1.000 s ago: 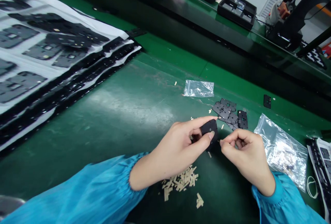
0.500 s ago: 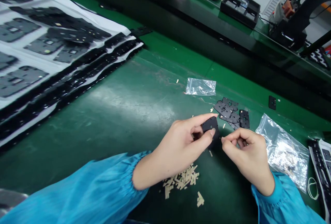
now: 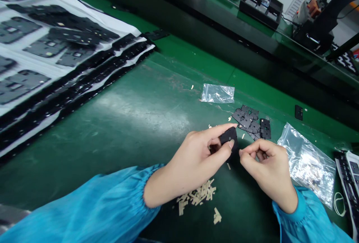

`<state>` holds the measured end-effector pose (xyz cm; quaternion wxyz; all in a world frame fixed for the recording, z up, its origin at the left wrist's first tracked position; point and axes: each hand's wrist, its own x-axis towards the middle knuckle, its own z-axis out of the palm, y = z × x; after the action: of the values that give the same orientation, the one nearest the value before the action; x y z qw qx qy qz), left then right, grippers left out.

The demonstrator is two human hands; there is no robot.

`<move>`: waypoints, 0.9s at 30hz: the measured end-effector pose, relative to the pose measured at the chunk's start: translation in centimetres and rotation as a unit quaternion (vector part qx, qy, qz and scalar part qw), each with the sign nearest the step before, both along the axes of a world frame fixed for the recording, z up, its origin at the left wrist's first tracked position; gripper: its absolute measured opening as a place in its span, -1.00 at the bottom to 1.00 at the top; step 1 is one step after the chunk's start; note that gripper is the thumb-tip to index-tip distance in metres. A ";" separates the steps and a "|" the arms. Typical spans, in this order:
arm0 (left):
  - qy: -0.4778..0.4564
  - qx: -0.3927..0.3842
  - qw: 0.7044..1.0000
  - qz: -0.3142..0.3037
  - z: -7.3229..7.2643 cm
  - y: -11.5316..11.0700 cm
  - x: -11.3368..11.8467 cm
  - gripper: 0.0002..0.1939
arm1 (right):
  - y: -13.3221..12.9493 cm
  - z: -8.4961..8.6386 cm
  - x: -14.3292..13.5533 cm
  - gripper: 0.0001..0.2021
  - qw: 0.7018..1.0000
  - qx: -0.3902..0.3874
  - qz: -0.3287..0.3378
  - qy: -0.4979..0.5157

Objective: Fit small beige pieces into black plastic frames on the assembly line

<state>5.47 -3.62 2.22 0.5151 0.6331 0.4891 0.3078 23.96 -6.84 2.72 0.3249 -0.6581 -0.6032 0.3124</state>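
Observation:
Between the thumb and fingers of my left hand (image 3: 200,155) is a small flat black part (image 3: 229,137), held tilted above the green mat. My right hand (image 3: 265,164) is just right of it, thumb and index fingertip pinched together near the part's edge; whatever the pinch holds is too small to make out. A pile of small beige strips (image 3: 200,195) lies below my left wrist, with a small clump (image 3: 217,216) apart from it. Beyond my hands lie several flat black parts (image 3: 246,117) in a loose heap.
An empty-looking clear bag (image 3: 218,93) lies farther back, and a larger filled bag (image 3: 308,164) is at the right beside a rubber band (image 3: 339,204). Stacked sheets with black parts (image 3: 75,56) fill the left. Black trays (image 3: 261,6) stand on the raised shelf.

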 end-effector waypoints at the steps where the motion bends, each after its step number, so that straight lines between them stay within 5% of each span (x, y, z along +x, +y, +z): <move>1: 0.000 0.005 1.000 -0.001 0.0 0.0 0.0 -0.54 | 0.0 0.0 0.0 -0.87 1.000 -0.001 0.000 0.001; 14: 0.003 -0.020 1.000 0.006 0.3 -0.1 0.0 -0.52 | 0.4 0.7 0.8 -0.90 0.987 -0.139 0.019 0.076; 27: 0.016 -0.036 0.999 0.005 0.5 0.2 0.1 -0.52 | 0.6 0.6 0.9 -0.93 0.979 -0.161 0.010 0.122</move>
<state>5.54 -3.45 2.72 0.5287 0.6164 0.5108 0.2821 24.84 -6.26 3.33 0.2827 -0.6525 -0.5072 0.4869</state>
